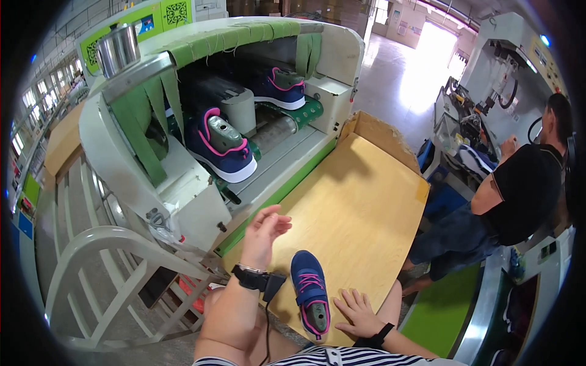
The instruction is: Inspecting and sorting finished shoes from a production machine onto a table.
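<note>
1. A lidded metal pot (118, 52) is standing on top of a white-and-green machine (101, 134); its lid is hiding any contents.
2. Inside the machine's open bay, a navy shoe (213, 161) with pink edging is sitting at the near side, a grey-green last filling its opening.
3. The left hand (264, 230) is hovering before the bay, fingers loosely bent, grasping nothing.
4. Deeper in the bay, a second navy shoe (279, 91) is resting on a green belt, also containing a last.
5. A blue strapped shoe (310, 287) is lying on the wooden board (366, 201) between the hands, holding its own last.
6. The right hand (361, 316) is pressing flat beside it, released.
7. A co-worker (525, 189) is working farther right.
</note>
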Demonstrator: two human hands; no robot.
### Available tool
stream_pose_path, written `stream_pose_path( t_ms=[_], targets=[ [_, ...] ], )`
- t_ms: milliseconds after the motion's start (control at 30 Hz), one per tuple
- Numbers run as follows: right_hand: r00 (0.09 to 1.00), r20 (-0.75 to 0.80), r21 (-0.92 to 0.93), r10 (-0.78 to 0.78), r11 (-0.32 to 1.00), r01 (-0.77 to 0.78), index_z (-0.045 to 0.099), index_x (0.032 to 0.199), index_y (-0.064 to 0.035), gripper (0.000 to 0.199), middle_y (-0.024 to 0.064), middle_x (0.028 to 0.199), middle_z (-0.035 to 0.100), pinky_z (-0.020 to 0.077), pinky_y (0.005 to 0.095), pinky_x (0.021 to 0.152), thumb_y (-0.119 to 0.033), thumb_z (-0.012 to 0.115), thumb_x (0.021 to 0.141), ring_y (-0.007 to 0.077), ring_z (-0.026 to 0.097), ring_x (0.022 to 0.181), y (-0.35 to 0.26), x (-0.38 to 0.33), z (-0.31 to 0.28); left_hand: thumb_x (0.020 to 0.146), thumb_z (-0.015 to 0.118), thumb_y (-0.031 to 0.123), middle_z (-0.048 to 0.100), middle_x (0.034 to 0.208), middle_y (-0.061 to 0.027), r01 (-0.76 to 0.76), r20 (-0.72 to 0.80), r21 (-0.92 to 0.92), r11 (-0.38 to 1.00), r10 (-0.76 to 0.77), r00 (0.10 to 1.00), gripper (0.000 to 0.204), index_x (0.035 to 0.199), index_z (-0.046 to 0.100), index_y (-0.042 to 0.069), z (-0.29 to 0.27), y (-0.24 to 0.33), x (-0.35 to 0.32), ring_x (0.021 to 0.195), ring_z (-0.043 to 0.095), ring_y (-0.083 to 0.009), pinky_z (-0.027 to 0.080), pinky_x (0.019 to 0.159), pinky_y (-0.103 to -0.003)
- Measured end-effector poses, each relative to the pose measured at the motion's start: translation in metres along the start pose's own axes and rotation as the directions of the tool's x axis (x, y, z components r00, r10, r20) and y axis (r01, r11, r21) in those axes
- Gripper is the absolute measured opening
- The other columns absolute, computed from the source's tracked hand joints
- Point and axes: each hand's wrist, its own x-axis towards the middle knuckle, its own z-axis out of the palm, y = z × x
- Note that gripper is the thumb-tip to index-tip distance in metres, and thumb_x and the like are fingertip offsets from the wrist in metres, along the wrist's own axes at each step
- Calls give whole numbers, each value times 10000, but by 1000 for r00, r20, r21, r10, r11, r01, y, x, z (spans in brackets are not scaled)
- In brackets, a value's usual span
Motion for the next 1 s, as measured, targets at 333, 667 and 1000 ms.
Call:
stream_pose_path(
  t_ms=[333,667,1000],
  targets=[
    [993,-9,7,118,993,-118,274,1553,-240,813,184,1612,182,104,684,1129,-624,550,892,484,131,1462,-4,2,7,993,540,135,670,907,-76,100,-118,-137,986,-116,986,198,1165,598,57,-2,-21,11,816,636,-190,521,774,-327],
    [994,12,-13,108,994,-108,244,1562,-214,816,168,1623,160,132,673,1131,-593,548,907,462,135,1472,-9,6,0,990,543,144,639,968,-80,107,-72,-71,992,-112,991,226,1187,591,43,-8,-11,10,862,607,-176,505,807,-321],
    [992,30,18,120,993,-121,236,1565,-216,822,157,1626,155,120,653,1147,-551,582,898,446,118,1482,-11,2,5,993,550,167,628,982,-73,134,-53,-5,991,-134,990,265,1219,561,28,-9,-17,6,876,589,-175,483,834,-325]
  ],
)
